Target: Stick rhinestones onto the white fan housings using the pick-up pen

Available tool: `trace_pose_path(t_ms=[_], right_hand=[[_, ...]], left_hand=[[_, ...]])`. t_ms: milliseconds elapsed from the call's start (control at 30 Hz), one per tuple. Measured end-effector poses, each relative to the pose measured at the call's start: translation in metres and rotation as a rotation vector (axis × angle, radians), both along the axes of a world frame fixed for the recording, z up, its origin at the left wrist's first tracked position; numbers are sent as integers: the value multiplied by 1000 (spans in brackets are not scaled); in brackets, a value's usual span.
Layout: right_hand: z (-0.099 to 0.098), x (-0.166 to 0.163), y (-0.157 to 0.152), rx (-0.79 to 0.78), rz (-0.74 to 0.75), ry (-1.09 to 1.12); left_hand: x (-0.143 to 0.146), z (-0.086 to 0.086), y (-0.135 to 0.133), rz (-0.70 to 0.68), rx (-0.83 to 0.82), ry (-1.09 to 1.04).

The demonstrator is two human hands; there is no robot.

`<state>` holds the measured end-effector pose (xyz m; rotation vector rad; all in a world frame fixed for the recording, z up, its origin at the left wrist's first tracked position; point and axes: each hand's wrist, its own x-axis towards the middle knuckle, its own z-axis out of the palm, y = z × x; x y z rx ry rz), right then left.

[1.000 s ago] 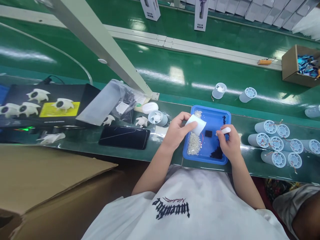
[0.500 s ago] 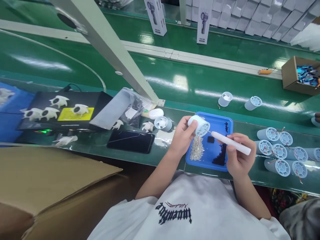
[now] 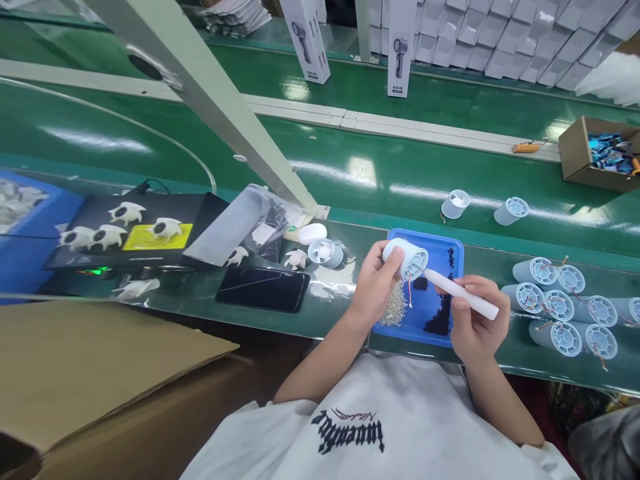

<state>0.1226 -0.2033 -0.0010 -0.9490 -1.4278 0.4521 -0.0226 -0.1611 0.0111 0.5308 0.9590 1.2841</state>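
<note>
Tilted in my left hand (image 3: 373, 283) is a light blue fan housing (image 3: 400, 257), its spoked end turned to the right and thin wires hanging from it. My right hand (image 3: 481, 323) is closed round a white electric screwdriver (image 3: 463, 293), whose thin bit reaches the spoked end of the housing. Whether the bit sits in a screw is too small to tell. Beneath both hands lies a blue tray (image 3: 415, 337) with a pile of small silvery screws (image 3: 395, 307), small black parts (image 3: 439, 319) and a dark block (image 3: 420, 283).
Several fan housings (image 3: 565, 338) lie to the right, and two more (image 3: 511, 211) stand beyond the tray. On the left are a phone (image 3: 263, 289), a housing with a fan blade (image 3: 325, 253) and white fan blades (image 3: 167, 228) on a black box. A slanted metal post (image 3: 225, 113) rises behind.
My left hand has shifted the housing slightly right and turned its spoked end more towards me. The screwdriver's bit stays at that end, and its angle has changed slightly.
</note>
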Motion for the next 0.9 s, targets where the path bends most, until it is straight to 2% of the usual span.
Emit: trace_pose_path(t_ms=[200,267,333,400,467,567,733,800,900], right_hand=[[-7,5,1,19,3,-49],[-9,6,1,38,-23,-58],[-8,5,2,-9,-80,-63],[-4,3,0,-156,-81,-120],[3,-1,-4,-319,27,-219],[14,-12,-19,-360,191,-260],[22,-28,-40,-232,293,-132],[22,-32,-43,-214,308,-107],[22,-33,-41,-258,320,-75]], left_hand=[[4,3,-3,-32,-2,13],[5,3,-3,-52,-5,45],[5,3,-1,-34,12,111],[7,6,3,59,94,204],[10,13,6,209,237,263],[17,31,3,375,429,197],[18,58,-17,316,588,73],[15,59,-21,311,623,110],[13,47,-18,345,738,234]])
